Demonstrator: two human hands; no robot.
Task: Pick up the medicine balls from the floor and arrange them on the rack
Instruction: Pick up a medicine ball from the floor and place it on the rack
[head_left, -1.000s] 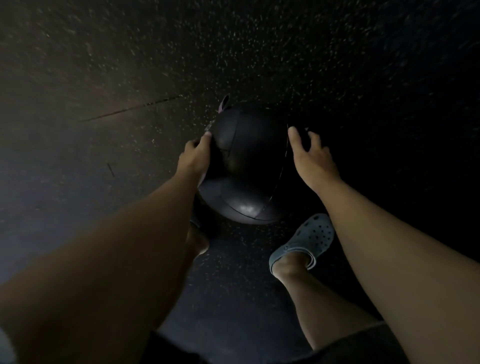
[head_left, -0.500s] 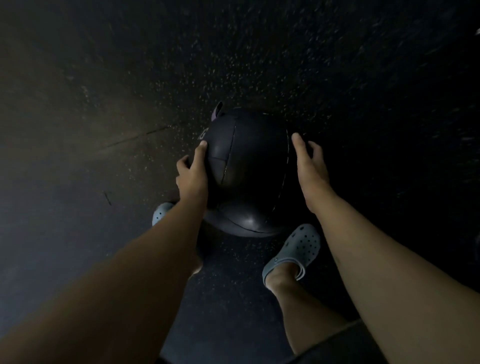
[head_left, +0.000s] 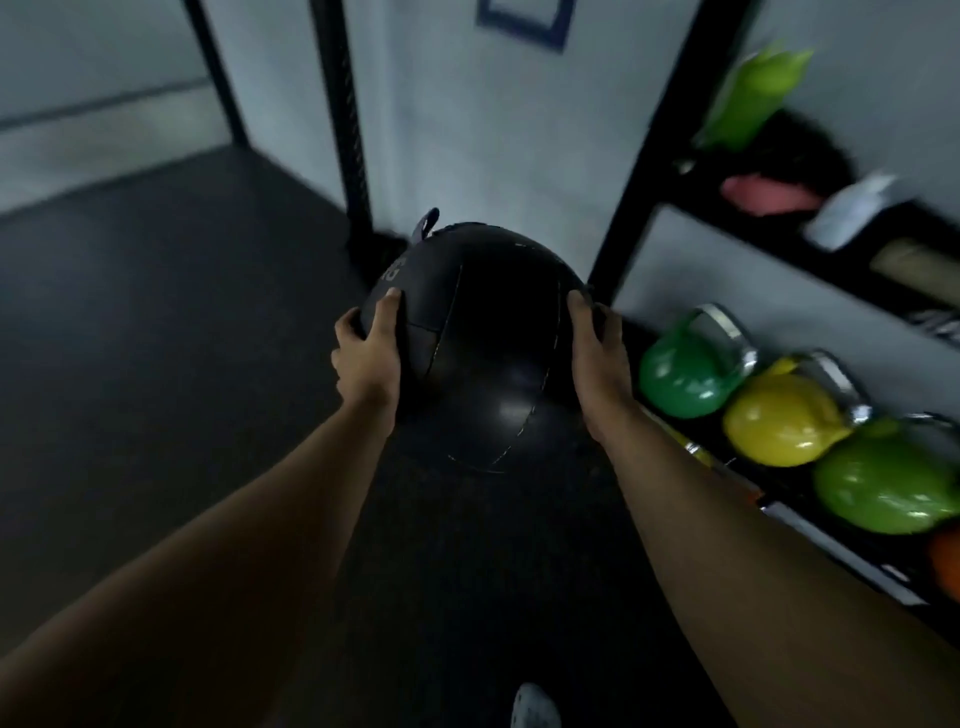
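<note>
A: What differs from a moment ago?

B: The view has lifted off the speckled floor. Half a second back the medicine ball (head_left: 478, 338) sat low between the feet; now it is held up, clear of the dark floor (head_left: 156, 322), in front of the person at the middle of the view.

A: And the grip?

B: Both hands are clamped on it. The left hand (head_left: 370, 353) wraps the ball's left side, fingers spread over the seam; the right hand (head_left: 597, 358) presses flat on its right side.

A: Anything new around it?

B: A black rack (head_left: 649, 171) now shows far right, with a green kettlebell (head_left: 685, 374), a yellow kettlebell (head_left: 779, 421) and a lime kettlebell (head_left: 883, 483) in a row on its low shelf, just right of the ball. One grey shoe (head_left: 535, 706) peeks in at the near edge.
</note>
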